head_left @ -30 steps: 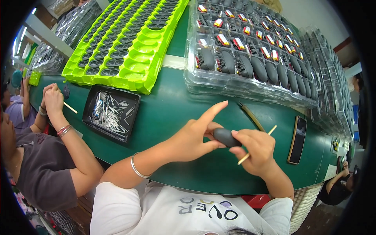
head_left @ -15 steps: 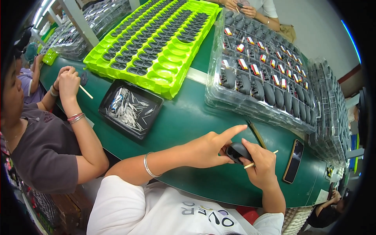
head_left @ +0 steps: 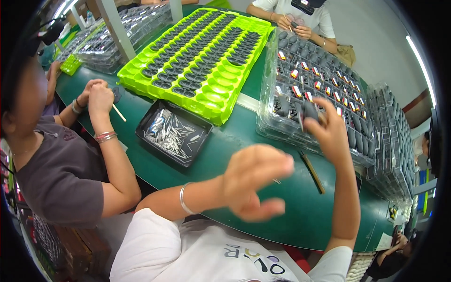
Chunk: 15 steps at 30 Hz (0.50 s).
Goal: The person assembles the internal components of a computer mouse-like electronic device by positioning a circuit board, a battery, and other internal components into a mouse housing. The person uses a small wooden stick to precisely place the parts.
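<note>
My left hand [head_left: 256,183] hovers above the green table, smeared by motion. Its thumb and fingers are apart and nothing shows between them. Farther right, my right hand [head_left: 331,129] reaches over the near side of a clear plastic tray [head_left: 268,127]. Thumb and fingers there are closed on a black mouse-shaped shell [head_left: 310,112] in the front row. A thin pale edge shows beside the thumb; I cannot tell if it is the stick. More dark shells and parts with red, yellow and white pieces fill the tray. An olive-brown narrow tool [head_left: 313,174] lies below my right hand.
A black bin [head_left: 197,145] of small silver pieces stands left of centre, before a lime-green tray [head_left: 221,105] of dark oval parts. More clear trays [head_left: 392,141] are stacked at right. Co-workers sit left [head_left: 61,174] and across [head_left: 324,19]. A tiny silver piece [head_left: 277,181] lies near my left hand.
My hands have parted. The right has moved up and away from me to the clear tray; the left no longer touches a black shell. The phone is now mostly hidden behind my right forearm.
</note>
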Each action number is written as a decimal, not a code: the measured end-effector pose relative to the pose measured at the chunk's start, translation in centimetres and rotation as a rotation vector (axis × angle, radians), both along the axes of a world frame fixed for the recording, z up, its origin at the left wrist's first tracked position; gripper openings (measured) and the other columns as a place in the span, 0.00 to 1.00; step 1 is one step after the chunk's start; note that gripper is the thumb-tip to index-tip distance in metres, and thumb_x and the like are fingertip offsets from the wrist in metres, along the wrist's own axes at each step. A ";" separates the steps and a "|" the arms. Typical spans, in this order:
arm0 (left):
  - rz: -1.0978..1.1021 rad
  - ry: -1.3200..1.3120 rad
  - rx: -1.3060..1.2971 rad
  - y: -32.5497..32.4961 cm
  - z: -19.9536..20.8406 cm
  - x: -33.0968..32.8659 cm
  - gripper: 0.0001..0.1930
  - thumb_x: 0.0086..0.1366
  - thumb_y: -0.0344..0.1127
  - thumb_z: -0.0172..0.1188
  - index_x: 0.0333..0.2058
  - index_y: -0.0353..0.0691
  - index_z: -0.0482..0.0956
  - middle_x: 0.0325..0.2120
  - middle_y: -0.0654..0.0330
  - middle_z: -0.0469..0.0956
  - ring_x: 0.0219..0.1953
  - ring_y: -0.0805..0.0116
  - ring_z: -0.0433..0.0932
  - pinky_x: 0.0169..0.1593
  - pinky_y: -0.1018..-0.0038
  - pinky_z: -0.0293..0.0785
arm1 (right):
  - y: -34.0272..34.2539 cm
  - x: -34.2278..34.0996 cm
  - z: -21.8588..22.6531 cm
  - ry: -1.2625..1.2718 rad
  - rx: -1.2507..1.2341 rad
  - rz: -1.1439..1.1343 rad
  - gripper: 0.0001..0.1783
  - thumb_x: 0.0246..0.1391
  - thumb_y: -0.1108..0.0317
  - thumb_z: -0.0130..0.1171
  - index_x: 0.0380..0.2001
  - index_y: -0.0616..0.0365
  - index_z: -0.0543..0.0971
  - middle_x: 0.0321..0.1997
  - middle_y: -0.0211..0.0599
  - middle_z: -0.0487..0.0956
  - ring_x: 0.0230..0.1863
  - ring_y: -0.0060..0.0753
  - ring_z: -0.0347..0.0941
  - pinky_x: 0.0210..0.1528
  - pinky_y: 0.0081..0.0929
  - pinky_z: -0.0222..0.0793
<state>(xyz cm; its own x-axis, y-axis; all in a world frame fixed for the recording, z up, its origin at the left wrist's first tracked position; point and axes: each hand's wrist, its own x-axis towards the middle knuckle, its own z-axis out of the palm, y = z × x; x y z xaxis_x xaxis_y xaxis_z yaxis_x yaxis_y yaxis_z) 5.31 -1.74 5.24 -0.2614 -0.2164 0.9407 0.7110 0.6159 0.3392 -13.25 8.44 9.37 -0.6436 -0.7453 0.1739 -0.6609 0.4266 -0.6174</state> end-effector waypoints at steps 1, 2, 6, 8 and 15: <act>-0.089 0.058 -0.036 0.5 1.3 1.1 0.19 0.57 0.45 0.56 0.38 0.33 0.73 0.33 0.49 0.73 0.32 0.54 0.74 0.33 0.65 0.72 | -1.5 -0.7 0.7 0.086 0.069 -0.036 0.25 0.42 0.59 0.57 0.45 0.54 0.70 0.25 0.43 0.77 0.28 0.36 0.74 0.32 0.31 0.66; -0.169 0.164 -0.032 1.3 2.6 1.8 0.17 0.60 0.44 0.52 0.36 0.33 0.73 0.33 0.49 0.73 0.34 0.53 0.73 0.33 0.64 0.72 | -2.9 -1.4 1.3 0.171 0.140 -0.069 0.25 0.43 0.57 0.55 0.46 0.54 0.69 0.27 0.44 0.77 0.31 0.40 0.75 0.35 0.34 0.66; -0.235 0.466 0.093 2.3 8.4 4.5 0.12 0.57 0.38 0.54 0.32 0.33 0.72 0.39 0.50 0.71 0.43 0.56 0.70 0.42 0.62 0.70 | -7.5 -3.6 0.4 0.327 0.181 -0.084 0.26 0.44 0.55 0.52 0.47 0.52 0.68 0.32 0.47 0.78 0.36 0.48 0.74 0.39 0.39 0.66; -0.197 0.753 0.045 2.5 10.1 5.0 0.13 0.59 0.38 0.51 0.36 0.33 0.72 0.39 0.52 0.71 0.44 0.58 0.70 0.45 0.64 0.68 | -9.6 -3.8 -0.1 0.390 0.285 -0.081 0.25 0.45 0.56 0.49 0.48 0.52 0.67 0.36 0.49 0.77 0.39 0.49 0.73 0.42 0.41 0.66; -0.363 0.993 0.091 1.8 10.8 5.4 0.14 0.59 0.34 0.47 0.40 0.31 0.71 0.37 0.54 0.73 0.46 0.60 0.69 0.53 0.66 0.63 | -11.6 -5.1 -3.1 0.412 0.415 -0.073 0.23 0.46 0.54 0.51 0.46 0.50 0.67 0.36 0.50 0.76 0.41 0.51 0.72 0.42 0.42 0.65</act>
